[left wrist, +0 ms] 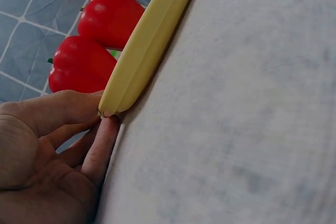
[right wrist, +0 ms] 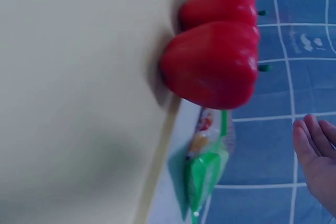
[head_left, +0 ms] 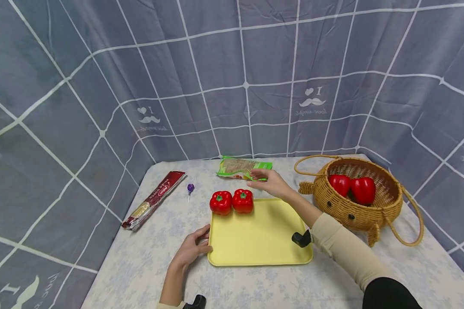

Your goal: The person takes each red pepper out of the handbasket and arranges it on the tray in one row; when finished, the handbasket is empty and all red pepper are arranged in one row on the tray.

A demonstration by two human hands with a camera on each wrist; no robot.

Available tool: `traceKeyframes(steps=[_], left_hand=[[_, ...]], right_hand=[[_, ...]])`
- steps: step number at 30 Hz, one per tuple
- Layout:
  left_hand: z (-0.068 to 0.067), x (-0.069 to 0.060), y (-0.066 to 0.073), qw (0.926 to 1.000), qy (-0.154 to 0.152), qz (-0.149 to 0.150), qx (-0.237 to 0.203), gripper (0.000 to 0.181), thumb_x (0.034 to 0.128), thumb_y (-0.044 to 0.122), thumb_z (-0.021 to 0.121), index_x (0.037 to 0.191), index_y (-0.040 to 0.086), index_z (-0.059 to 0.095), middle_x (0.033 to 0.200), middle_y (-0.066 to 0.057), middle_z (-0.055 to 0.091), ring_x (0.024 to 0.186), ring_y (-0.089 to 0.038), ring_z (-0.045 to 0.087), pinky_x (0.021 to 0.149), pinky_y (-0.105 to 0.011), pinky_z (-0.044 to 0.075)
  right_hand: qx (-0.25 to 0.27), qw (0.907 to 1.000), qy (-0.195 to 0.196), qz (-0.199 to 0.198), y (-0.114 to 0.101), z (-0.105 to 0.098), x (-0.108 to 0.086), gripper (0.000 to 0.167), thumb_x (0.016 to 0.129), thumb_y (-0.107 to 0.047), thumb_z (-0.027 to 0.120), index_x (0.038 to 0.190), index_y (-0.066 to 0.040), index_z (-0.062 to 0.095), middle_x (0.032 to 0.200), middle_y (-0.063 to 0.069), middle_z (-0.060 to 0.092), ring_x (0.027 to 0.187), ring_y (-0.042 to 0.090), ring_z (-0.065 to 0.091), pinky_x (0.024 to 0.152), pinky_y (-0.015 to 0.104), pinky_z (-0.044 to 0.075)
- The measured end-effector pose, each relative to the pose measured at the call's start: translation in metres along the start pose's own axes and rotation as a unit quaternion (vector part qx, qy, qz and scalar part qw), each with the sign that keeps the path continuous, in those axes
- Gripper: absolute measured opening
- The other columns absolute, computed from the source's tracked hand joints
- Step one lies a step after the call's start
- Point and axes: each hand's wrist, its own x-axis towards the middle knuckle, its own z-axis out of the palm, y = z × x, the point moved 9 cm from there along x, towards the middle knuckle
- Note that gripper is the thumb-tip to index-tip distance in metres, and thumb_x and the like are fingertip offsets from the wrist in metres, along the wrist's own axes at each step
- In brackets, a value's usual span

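A yellow tray [head_left: 261, 236] lies on the table, and my left hand [head_left: 191, 247] pinches its left rim between thumb and fingers. The left wrist view shows the thumb and a fingertip meeting at the tray's corner [left wrist: 123, 90]. Two red bell peppers stand side by side at the tray's far left corner, the left pepper [head_left: 221, 203] touching or nearly touching the right pepper [head_left: 242, 201]. Above and to the right of them hovers my right hand [head_left: 270, 182], holding nothing, its fingers fairly straight. In the right wrist view that hand [right wrist: 317, 156] is apart from both peppers.
On the right stands a wicker basket [head_left: 338, 212] with looped handles and red bell peppers [head_left: 362, 190] inside. A green-edged food packet [head_left: 236, 166] lies at the back. Toward the left are a purple lollipop [head_left: 190, 188] and a long dark red packet [head_left: 154, 199]. Curtains [head_left: 224, 86] enclose the table.
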Motion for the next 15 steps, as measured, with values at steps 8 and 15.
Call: traceKeyframes(steps=[8,15], left_hand=[[-0.001,-0.002,-0.002,0.9999,0.008,-0.001,0.01,0.078,0.0761,-0.007,0.072,0.147,-0.002,0.04,0.134,-0.021,0.053,0.125,-0.03,0.049,0.095,-0.024,0.053],[-0.001,-0.001,-0.002,0.9999,0.004,0.0,0.014,0.078,0.0763,-0.004,0.072,0.147,-0.001,0.039,0.134,-0.021,0.053,0.125,-0.029,0.049,0.096,-0.023,0.052]], right_hand=[[0.027,0.9995,0.01,0.011,0.0,-0.016,-0.006,0.066,0.092,-0.036,0.066,0.146,-0.005,0.043,0.143,0.013,0.052,0.128,0.03,0.051,0.108,0.048,0.043],[0.03,0.9994,0.01,0.011,-0.002,-0.028,-0.012,0.065,0.092,-0.034,0.066,0.146,-0.005,0.044,0.143,0.018,0.05,0.129,0.032,0.05,0.109,0.051,0.042]])
